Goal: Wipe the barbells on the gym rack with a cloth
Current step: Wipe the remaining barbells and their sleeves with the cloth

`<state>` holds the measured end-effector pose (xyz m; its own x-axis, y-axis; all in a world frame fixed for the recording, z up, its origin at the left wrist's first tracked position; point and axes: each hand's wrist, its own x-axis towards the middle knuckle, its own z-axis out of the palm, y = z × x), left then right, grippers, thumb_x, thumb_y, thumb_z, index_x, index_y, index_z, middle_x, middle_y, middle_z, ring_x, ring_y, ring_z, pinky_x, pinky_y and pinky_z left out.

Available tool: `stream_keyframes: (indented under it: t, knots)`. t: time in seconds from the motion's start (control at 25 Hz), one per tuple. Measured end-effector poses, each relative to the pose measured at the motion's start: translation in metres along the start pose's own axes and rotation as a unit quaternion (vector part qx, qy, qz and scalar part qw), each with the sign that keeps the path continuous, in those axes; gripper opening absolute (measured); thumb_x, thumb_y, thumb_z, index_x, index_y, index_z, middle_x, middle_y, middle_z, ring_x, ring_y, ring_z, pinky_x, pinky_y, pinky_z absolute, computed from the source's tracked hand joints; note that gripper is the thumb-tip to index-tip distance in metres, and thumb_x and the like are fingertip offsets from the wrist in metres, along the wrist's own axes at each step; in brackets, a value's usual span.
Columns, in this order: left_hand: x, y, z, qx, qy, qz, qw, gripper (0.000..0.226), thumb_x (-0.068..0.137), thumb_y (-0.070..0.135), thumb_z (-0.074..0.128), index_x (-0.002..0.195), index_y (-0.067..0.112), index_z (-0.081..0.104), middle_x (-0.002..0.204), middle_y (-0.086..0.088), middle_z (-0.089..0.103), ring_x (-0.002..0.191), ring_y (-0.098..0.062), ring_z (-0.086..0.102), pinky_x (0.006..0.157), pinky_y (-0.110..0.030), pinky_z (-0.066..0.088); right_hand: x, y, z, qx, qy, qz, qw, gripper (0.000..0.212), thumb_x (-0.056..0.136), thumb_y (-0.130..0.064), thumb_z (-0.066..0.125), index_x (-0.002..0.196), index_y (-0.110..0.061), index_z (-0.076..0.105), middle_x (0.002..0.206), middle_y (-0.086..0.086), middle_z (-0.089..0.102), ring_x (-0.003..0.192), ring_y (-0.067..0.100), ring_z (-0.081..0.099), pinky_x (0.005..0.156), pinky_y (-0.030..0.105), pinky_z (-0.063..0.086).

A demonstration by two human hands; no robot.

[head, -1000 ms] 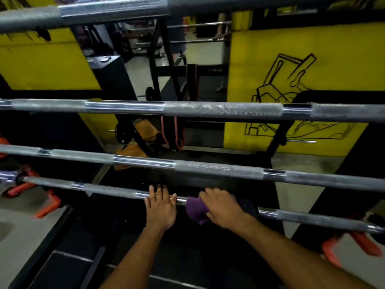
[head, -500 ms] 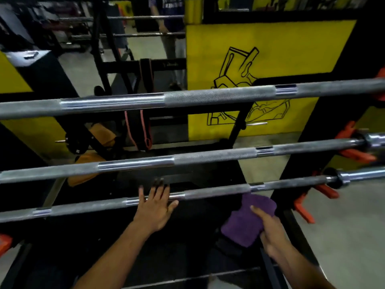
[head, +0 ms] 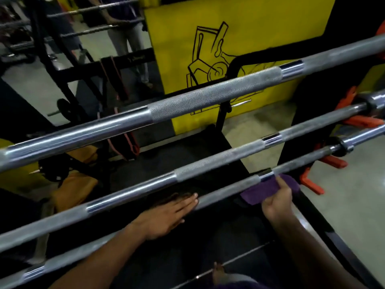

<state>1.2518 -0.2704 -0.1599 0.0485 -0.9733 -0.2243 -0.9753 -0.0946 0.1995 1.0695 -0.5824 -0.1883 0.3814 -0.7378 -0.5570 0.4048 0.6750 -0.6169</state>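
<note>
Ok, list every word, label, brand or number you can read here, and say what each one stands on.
No text can be read.
Yellow wall panel: a black line drawing only, no letters.
Black crossbar of the far rack: a small pale mark, too blurred to read.
Barbells, including the lowest barbell, and the purple cloth: no markings visible.

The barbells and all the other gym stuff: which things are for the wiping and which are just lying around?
For the job:
- purple cloth, held in the right hand
- lowest barbell, with the left hand flat on it
- middle barbell
- top barbell

Just there:
- orange rack hooks
- yellow wall panel
- brown bench pad
</note>
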Motion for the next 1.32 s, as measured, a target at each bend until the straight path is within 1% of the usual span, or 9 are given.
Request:
stream_keyframes:
  t: [0.12, 0.2, 0.28, 0.52, 0.64, 0.8, 1.08, 1.2, 1.32]
  knots:
    - [0.002, 0.0, 0.002, -0.021, 0.02, 0.019, 0.999, 0.064, 0.108, 0.033, 0.034, 0.161, 0.02, 0.001, 0.168, 0.006, -0.009, 0.154, -0.009, -0.007, 0.126, -0.034, 0.0, -0.007, -0.008, 0.025, 0.028, 0.034, -0.001, 0.999, 0.021, 0.102, -0.022, 0.043, 0.093, -0.016, 0.06, 0.074, -0.002, 0.071, 0.067, 0.012, 0.069, 0.068, 0.028, 0.051]
    - [0.002, -0.004, 0.004, -0.028, 0.037, 0.036, 0.998, 0.064, 0.108, 0.034, 0.037, 0.161, 0.017, 0.006, 0.169, 0.004, -0.005, 0.154, -0.01, -0.005, 0.126, -0.032, 0.002, -0.019, -0.001, 0.038, 0.037, 0.065, -0.003, 0.997, 0.022, 0.101, -0.023, 0.043, 0.085, -0.018, 0.058, 0.072, -0.002, 0.066, 0.056, 0.01, 0.066, 0.061, 0.026, 0.05]
    - [0.0, -0.007, 0.006, -0.023, 0.054, 0.048, 0.997, 0.065, 0.108, 0.035, 0.039, 0.161, 0.016, 0.008, 0.169, 0.003, -0.004, 0.155, -0.01, -0.003, 0.126, -0.03, 0.003, -0.038, 0.025, 0.042, 0.021, 0.071, 0.01, 0.997, 0.018, 0.099, -0.024, 0.046, 0.085, -0.02, 0.057, 0.075, -0.002, 0.061, 0.057, 0.011, 0.063, 0.055, 0.023, 0.049]
    - [-0.018, -0.009, 0.005, -0.012, 0.058, 0.098, 0.993, 0.065, 0.108, 0.038, 0.034, 0.161, 0.014, 0.006, 0.168, 0.001, -0.004, 0.154, -0.012, -0.007, 0.125, -0.031, 0.001, -0.076, 0.077, 0.046, 0.008, 0.045, 0.019, 0.999, 0.018, 0.096, -0.018, 0.049, 0.105, -0.01, 0.062, 0.087, 0.008, 0.069, 0.082, 0.023, 0.065, 0.072, 0.035, 0.052]
    - [-0.054, -0.025, 0.017, 0.049, 0.069, 0.135, 0.987, 0.066, 0.106, 0.04, 0.035, 0.161, 0.013, 0.01, 0.168, -0.005, 0.006, 0.155, -0.016, 0.0, 0.123, -0.041, 0.007, -0.061, 0.047, 0.045, -0.005, 0.063, -0.038, 0.997, 0.022, 0.096, -0.021, 0.045, 0.096, -0.011, 0.065, 0.076, 0.003, 0.073, 0.076, 0.021, 0.068, 0.07, 0.032, 0.054]
    - [-0.069, -0.036, 0.021, 0.048, 0.079, 0.132, 0.987, 0.065, 0.106, 0.036, 0.038, 0.161, 0.013, 0.01, 0.168, -0.003, 0.007, 0.155, -0.015, -0.001, 0.124, -0.039, 0.011, -0.059, 0.014, 0.059, 0.011, 0.085, -0.088, 0.992, 0.027, 0.1, -0.021, 0.039, 0.078, -0.018, 0.054, 0.053, -0.006, 0.065, 0.063, 0.015, 0.063, 0.051, 0.02, 0.051]
    - [-0.068, -0.035, 0.025, 0.022, 0.075, 0.134, 0.988, 0.063, 0.107, 0.032, 0.039, 0.16, 0.011, 0.013, 0.169, -0.003, 0.006, 0.155, -0.015, 0.0, 0.126, -0.038, 0.011, -0.12, 0.114, 0.071, 0.057, 0.094, -0.013, 0.994, 0.024, 0.097, -0.02, 0.042, 0.075, -0.017, 0.051, 0.05, -0.001, 0.063, 0.059, 0.018, 0.063, 0.06, 0.028, 0.049]
    - [-0.068, -0.036, 0.026, 0.027, 0.076, 0.133, 0.988, 0.064, 0.106, 0.031, 0.04, 0.161, 0.013, 0.011, 0.169, -0.001, 0.004, 0.155, -0.014, -0.001, 0.125, -0.037, 0.011, -0.13, 0.127, 0.066, 0.045, 0.095, 0.006, 0.994, 0.019, 0.095, -0.017, 0.045, 0.079, -0.014, 0.056, 0.058, 0.001, 0.068, 0.069, 0.02, 0.063, 0.065, 0.03, 0.051]
    - [-0.068, -0.036, 0.024, 0.024, 0.073, 0.128, 0.989, 0.064, 0.106, 0.032, 0.037, 0.161, 0.014, 0.01, 0.169, -0.001, 0.004, 0.155, -0.013, -0.002, 0.125, -0.037, 0.01, -0.111, 0.115, 0.053, 0.007, 0.096, 0.002, 0.995, 0.036, 0.083, -0.027, 0.054, 0.111, -0.007, 0.067, 0.099, 0.011, 0.075, 0.097, 0.029, 0.07, 0.066, 0.029, 0.058]
